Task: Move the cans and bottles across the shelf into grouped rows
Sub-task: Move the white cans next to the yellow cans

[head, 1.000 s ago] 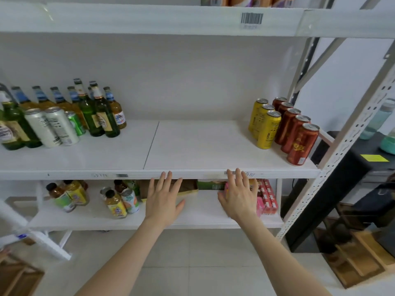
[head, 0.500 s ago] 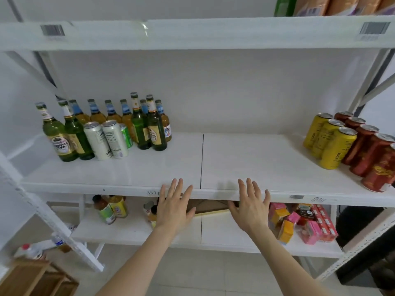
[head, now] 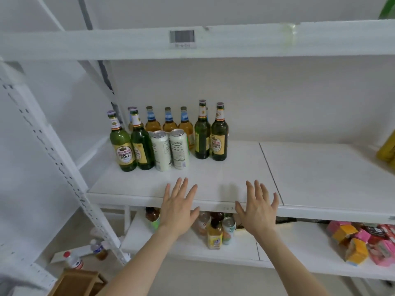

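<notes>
On the white shelf (head: 235,180) a cluster stands at the back left: two green beer bottles (head: 130,144) at the left, two white cans (head: 170,149) beside them, two more green bottles (head: 210,135) to the right, and several amber bottles with blue labels (head: 170,121) behind. A green can is mostly hidden behind the white cans. A yellow can (head: 388,148) shows at the right edge. My left hand (head: 178,208) and my right hand (head: 257,207) are spread flat with straight fingers over the shelf's front edge, holding nothing.
A white perforated upright (head: 55,159) slants down the left. The shelf below holds small drink bottles and a can (head: 215,229) and pink and orange cartons (head: 363,244). Bottles (head: 73,260) lie on the floor by a wooden crate (head: 79,283). Another shelf board (head: 213,42) runs overhead.
The view has swung left, so the bottle cluster is now central and the yellow and red cans have slid off to the right. Both hands stay open and reach further over the shelf edge.
</notes>
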Available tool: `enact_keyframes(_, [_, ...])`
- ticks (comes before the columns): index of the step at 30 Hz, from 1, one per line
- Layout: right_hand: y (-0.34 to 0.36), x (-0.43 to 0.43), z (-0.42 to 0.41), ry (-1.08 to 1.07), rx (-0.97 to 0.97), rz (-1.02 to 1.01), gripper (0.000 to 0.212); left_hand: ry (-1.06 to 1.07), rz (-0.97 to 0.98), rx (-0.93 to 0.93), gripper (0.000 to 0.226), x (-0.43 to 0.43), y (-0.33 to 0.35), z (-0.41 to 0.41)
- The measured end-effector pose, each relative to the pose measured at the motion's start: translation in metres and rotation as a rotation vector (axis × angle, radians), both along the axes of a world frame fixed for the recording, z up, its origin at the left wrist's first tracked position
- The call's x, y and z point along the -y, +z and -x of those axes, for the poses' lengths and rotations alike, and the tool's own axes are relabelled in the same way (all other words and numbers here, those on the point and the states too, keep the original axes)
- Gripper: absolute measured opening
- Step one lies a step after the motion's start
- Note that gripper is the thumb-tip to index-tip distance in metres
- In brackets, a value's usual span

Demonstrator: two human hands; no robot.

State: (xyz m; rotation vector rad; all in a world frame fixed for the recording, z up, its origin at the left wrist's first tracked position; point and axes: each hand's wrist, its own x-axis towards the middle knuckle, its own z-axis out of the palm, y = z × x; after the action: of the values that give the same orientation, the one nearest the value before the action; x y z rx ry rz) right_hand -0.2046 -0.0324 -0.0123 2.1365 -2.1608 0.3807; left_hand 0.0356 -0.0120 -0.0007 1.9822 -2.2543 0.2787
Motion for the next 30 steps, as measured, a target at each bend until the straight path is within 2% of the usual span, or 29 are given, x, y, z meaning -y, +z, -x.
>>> enact_keyframes(8, [0.007,0.007,-0.109,-0.005,-0.014,0.012,0.074,0.023,-0.007,0.013,0.07,0.009,0.001,-0.119])
enact_keyframes(21, [0.016,0.1,-0.16,0.055,0.012,0.068,0.073,0.078,0.088,-0.154,0.074,0.1,-0.008,-0.155])
enact_keyframes(26, [0.014,0.135,-0.166,0.104,0.114,0.054,0.073,0.074,0.086,-0.308,0.078,0.131,-0.017,-0.156])
enact_keyframes(30, [0.014,0.16,-0.174,0.192,0.337,0.027,0.072,0.084,0.051,-0.584,0.083,0.151,-0.027,-0.15])
